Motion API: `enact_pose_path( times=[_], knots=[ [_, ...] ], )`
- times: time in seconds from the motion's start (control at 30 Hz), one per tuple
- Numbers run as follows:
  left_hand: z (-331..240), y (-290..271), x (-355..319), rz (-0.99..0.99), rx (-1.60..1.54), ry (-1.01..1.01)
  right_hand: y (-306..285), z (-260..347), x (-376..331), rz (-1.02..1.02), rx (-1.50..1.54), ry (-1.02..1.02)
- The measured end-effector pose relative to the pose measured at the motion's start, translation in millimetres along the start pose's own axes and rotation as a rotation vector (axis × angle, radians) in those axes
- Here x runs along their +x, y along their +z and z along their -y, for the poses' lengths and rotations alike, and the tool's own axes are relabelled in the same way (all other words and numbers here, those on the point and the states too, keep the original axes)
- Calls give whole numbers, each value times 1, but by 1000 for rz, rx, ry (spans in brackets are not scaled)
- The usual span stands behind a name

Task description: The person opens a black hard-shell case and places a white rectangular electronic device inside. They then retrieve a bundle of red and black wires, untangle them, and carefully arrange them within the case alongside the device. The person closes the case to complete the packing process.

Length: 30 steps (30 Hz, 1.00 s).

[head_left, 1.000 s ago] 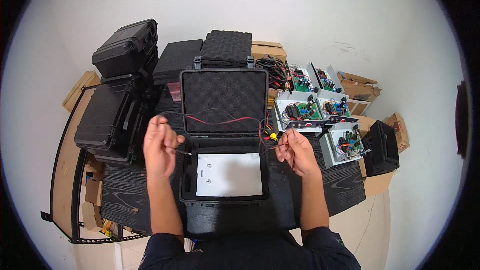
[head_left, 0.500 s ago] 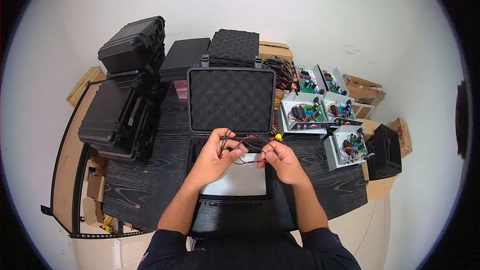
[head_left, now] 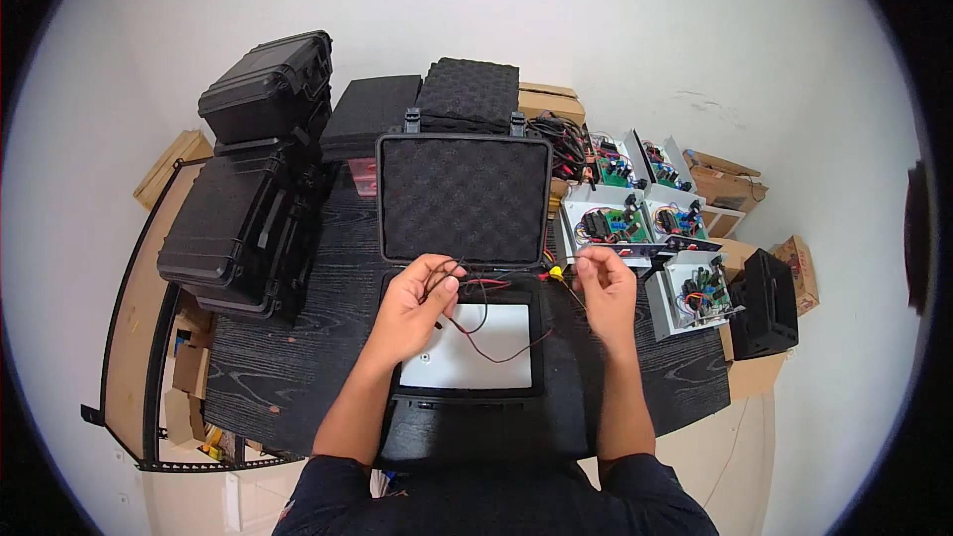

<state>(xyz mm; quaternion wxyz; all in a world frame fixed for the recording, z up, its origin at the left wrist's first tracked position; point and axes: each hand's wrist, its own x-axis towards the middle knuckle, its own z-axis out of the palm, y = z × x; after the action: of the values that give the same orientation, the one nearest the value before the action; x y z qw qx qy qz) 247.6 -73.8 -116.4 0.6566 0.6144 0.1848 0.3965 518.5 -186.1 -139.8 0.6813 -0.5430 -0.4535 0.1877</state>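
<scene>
Both hands work over an open black hard case (head_left: 462,337) that sits at the middle of a dark wood-grain counter (head_left: 288,357). The case lid stands up behind them, lined with egg-crate foam (head_left: 465,197); a white panel (head_left: 476,347) lies flat in the case base. Left hand (head_left: 417,300) has its fingers curled, pinching a gathered bunch of thin red and black wires (head_left: 481,313) at the top left edge of the base. From that pinch the wire loops down across the white panel and runs right. Right hand (head_left: 604,283) hovers just past the right rim of the case, thumb and forefinger pressed together on the far end of the same wire, close to a small yellow connector (head_left: 556,273). Whether the fingertips touch the connector itself, cannot tell. The wire hangs slack between the two hands, above the panel. Left of the case: a stack of closed black hard cases (head_left: 253,208). Behind the lid: loose slabs of black foam (head_left: 437,99) and a cardboard box (head_left: 551,104). Right of the case: several open metal units with circuit boards (head_left: 635,223) and coloured wiring, a tangle of cables (head_left: 564,139), and a small black box (head_left: 769,303) at the counter's far right corner.
</scene>
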Motion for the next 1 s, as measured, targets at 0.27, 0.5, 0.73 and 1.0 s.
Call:
enact_pose_path(
  times=[0.27,0.5,0.73,1.0],
  knots=[
    [3,6,-2,93,-28,-34,34,35,-24,240,-313,-270],
    [-4,8,-3,96,-19,-51,75,17,-40,336,-54,-119],
    [7,-4,0,74,135,14,62,15,-28,246,365,127],
    [0,-1,5,-71,-142,-23,45,-10,-25,90,295,76]
  ],
)
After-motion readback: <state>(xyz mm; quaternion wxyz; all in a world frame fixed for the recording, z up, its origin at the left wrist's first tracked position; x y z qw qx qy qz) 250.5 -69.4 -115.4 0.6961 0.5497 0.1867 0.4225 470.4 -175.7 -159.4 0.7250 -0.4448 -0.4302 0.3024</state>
